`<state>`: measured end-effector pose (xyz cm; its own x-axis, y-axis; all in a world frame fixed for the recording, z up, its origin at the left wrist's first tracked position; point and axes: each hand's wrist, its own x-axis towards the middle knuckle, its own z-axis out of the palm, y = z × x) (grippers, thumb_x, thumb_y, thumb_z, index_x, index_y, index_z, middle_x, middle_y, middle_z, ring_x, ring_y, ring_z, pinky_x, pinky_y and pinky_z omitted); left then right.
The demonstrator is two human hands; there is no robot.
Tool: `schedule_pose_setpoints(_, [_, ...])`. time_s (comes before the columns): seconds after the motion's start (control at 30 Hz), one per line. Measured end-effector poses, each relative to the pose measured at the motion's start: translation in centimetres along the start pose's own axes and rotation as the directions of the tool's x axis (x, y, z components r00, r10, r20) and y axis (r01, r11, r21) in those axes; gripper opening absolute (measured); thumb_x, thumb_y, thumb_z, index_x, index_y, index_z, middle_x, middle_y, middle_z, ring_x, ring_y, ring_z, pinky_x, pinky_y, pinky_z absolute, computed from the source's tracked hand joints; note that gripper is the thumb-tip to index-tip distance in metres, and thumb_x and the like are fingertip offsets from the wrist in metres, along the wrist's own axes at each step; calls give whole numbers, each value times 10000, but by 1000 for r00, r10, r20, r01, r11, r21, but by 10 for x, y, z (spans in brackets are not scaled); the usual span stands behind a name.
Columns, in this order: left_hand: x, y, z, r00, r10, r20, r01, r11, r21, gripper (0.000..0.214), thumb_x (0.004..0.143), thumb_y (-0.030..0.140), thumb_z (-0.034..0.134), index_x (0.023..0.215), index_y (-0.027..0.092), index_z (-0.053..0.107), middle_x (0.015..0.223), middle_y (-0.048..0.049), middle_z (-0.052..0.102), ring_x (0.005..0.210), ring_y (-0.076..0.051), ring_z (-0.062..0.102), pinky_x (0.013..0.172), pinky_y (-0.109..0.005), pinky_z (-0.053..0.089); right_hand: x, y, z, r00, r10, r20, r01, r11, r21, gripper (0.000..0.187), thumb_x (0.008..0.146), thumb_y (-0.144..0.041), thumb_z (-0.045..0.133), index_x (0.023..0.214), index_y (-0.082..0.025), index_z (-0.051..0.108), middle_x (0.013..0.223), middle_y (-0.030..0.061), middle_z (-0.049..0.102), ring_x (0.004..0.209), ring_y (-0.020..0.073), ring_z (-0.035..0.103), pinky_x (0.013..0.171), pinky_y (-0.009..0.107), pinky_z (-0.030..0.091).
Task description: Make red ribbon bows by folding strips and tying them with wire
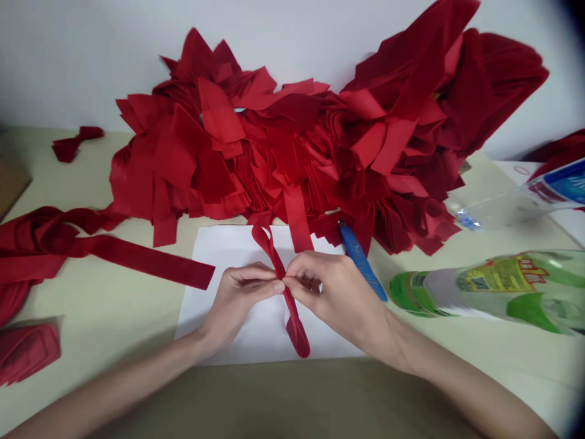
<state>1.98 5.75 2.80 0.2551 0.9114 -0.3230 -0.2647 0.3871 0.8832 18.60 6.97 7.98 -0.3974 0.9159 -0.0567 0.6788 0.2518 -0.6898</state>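
Observation:
My left hand (244, 292) and my right hand (326, 283) meet over a white sheet of paper (256, 332). Between their fingertips they pinch a narrow red ribbon (296, 326) at its gathered middle. One looped end of the ribbon points up toward the pile, and the other hangs toward me with a rounded tip. Both hands are closed, thumb against fingers. Just beyond lies a large heap of red ribbon pieces (274, 152), many stacked and folded. A blue utility knife (363, 262) rests right of my right hand, its upper end near the heap.
Long red ribbon strips (150, 259) lie at the left, with folded red pieces (30, 350) below. A small red bow-shaped piece (75, 143) sits at the back left. On the right, a green-capped bottle (493, 286) and a clear plastic bottle (516, 204) lie sideways. A wall stands behind.

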Motion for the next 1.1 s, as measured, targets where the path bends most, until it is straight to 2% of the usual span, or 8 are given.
schedule_pose_setpoints(0.1, [3, 0, 0, 998, -53, 32, 54, 998, -34, 66, 707, 198, 727, 657, 160, 706, 639, 10, 609, 670, -105, 529, 687, -243, 428, 2, 1, 0, 1000, -9, 18, 9, 1000, 14, 118, 821, -135, 528, 731, -177, 592, 658, -34, 585, 547, 72, 468, 559, 224, 362])
schedule_pose_setpoints(0.2, [5, 0, -1, 989, -118, 85, 130, 979, -155, 53, 724, 186, 716, 689, 150, 699, 656, 8, 624, 691, -97, 543, 751, -244, 427, 7, 5, -7, 996, -24, 84, 14, 993, 119, 125, 846, -160, 520, 766, -176, 615, 705, -25, 604, 601, 79, 492, 598, 225, 379])
schedule_pose_setpoints(0.3, [8, 1, -4, 979, -122, 166, 160, 958, -240, 42, 743, 167, 698, 708, 144, 693, 696, -9, 652, 703, -108, 573, 789, -268, 434, 10, 11, -16, 988, 2, 156, -34, 979, 203, 145, 856, -237, 531, 762, -172, 620, 658, -29, 569, 570, 79, 458, 550, 224, 353])
schedule_pose_setpoints(0.4, [12, 1, -9, 966, -124, 228, 184, 946, -265, 49, 761, 172, 679, 773, 132, 705, 793, -56, 691, 787, -156, 620, 831, -298, 437, 11, 17, -22, 986, 19, 163, -52, 977, 205, 182, 859, -300, 530, 774, -172, 627, 642, -31, 538, 545, 74, 408, 513, 225, 308])
schedule_pose_setpoints(0.57, [17, -3, -14, 941, -142, 308, 235, 928, -288, 123, 809, 205, 637, 889, 129, 692, 900, -93, 706, 885, -212, 647, 822, -325, 457, 14, 19, -22, 977, 6, 215, -62, 965, 257, 219, 865, -301, 510, 756, -158, 635, 665, -13, 549, 548, 77, 379, 499, 226, 281])
schedule_pose_setpoints(0.7, [18, -4, -15, 937, -155, 312, 256, 914, -314, 99, 827, 191, 622, 888, 132, 674, 893, -73, 701, 884, -187, 651, 807, -297, 469, 18, 22, -23, 972, 15, 236, -81, 958, 274, 194, 857, -260, 507, 731, -146, 602, 639, -24, 504, 566, 80, 378, 519, 228, 285])
schedule_pose_setpoints(0.87, [17, -1, -14, 950, -141, 278, 228, 923, -310, 83, 837, 175, 607, 832, 115, 666, 837, -55, 686, 798, -145, 650, 753, -256, 482, 22, 32, -21, 971, -2, 240, -69, 956, 286, 208, 859, -302, 505, 755, -148, 600, 646, -32, 464, 587, 82, 368, 542, 232, 295])
schedule_pose_setpoints(1.1, [17, -2, -14, 964, -102, 247, 174, 941, -290, 72, 835, 168, 609, 838, 125, 667, 868, -57, 683, 889, -175, 641, 855, -314, 468, 23, 30, -18, 988, 33, 154, -84, 938, 336, 158, 839, -274, 527, 764, -147, 584, 627, -41, 441, 564, 78, 362, 538, 227, 299])
